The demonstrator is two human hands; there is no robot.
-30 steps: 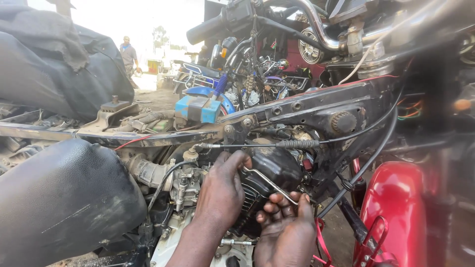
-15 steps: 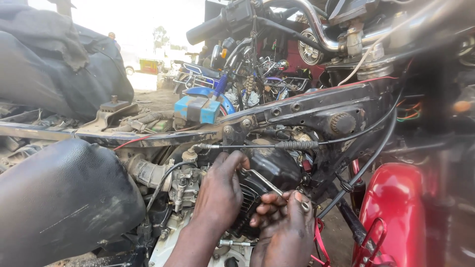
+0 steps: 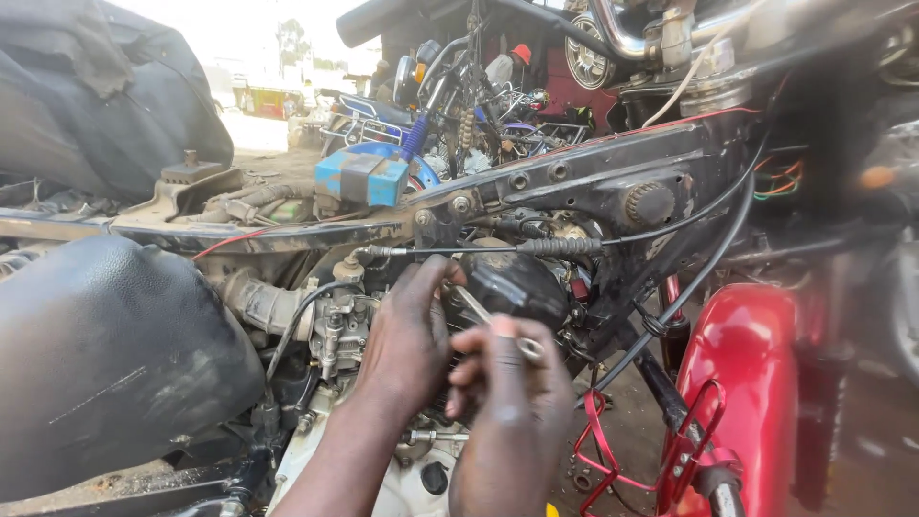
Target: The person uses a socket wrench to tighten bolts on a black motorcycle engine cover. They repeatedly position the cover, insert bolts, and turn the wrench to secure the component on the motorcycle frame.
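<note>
Looking low in the middle of the frame, I see my right hand [image 3: 507, 402] with fingers clamped on a thin spanner [image 3: 498, 325], whose far end runs up-left to the black engine cover [image 3: 512, 282]. My left hand [image 3: 407, 335] rests against the engine beside the carburettor [image 3: 335, 330]; whether its fingers grip anything I cannot tell. A red tank [image 3: 747, 383] sits lower right, a black seat [image 3: 105, 354] lower left.
</note>
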